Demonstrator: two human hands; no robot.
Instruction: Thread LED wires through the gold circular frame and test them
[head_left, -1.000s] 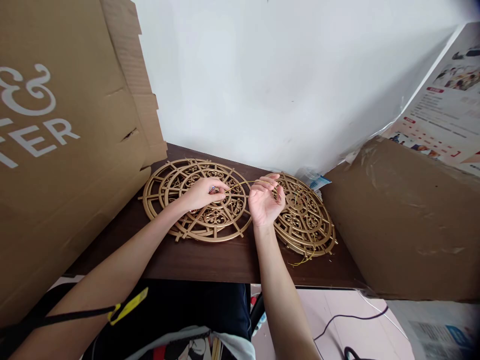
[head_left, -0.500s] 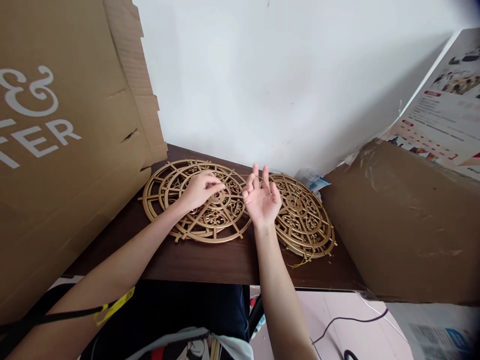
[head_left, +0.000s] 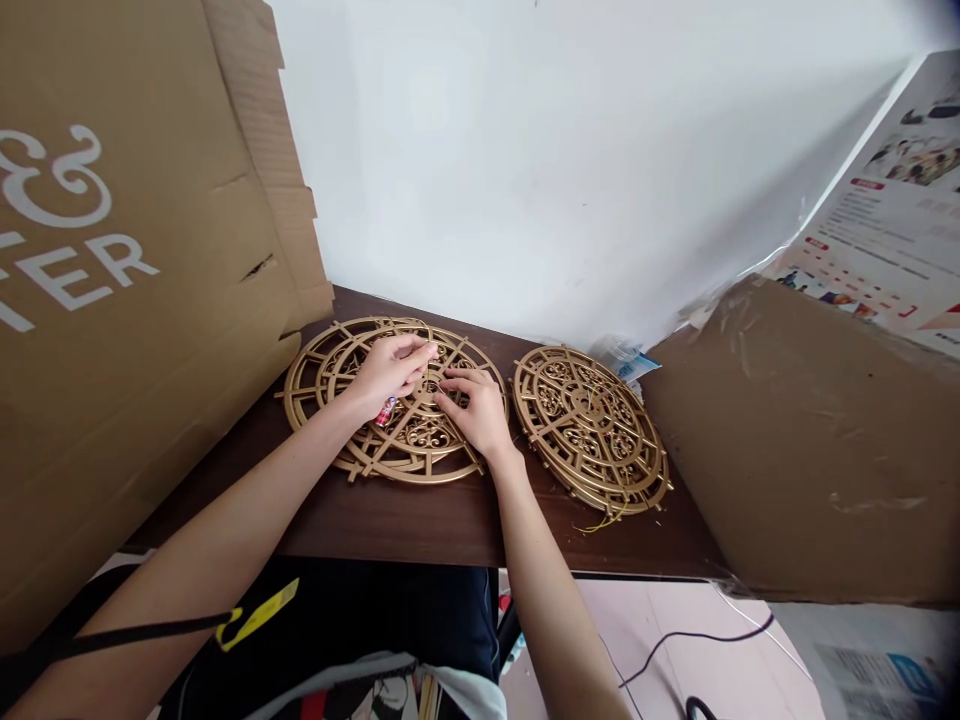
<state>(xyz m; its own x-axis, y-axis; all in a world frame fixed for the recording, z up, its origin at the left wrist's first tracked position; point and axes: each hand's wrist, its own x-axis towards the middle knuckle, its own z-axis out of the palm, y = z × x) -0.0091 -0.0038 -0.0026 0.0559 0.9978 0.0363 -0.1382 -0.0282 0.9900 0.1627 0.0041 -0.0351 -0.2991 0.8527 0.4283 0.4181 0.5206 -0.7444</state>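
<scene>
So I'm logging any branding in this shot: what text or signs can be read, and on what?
"&": white sign on the big cardboard box at left.
"TER": white letters below it, a word cut off by the picture's edge.
Poster at upper right: red headings and small print, too blurred to read.
Printed sheet at lower right: too blurred to read.
Gold openwork discs: no text.

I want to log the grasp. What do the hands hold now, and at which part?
The left hand holds a small red and white object tucked under its palm; its kind cannot be told. The right hand only rests fingertips on the left gold disc.
</scene>
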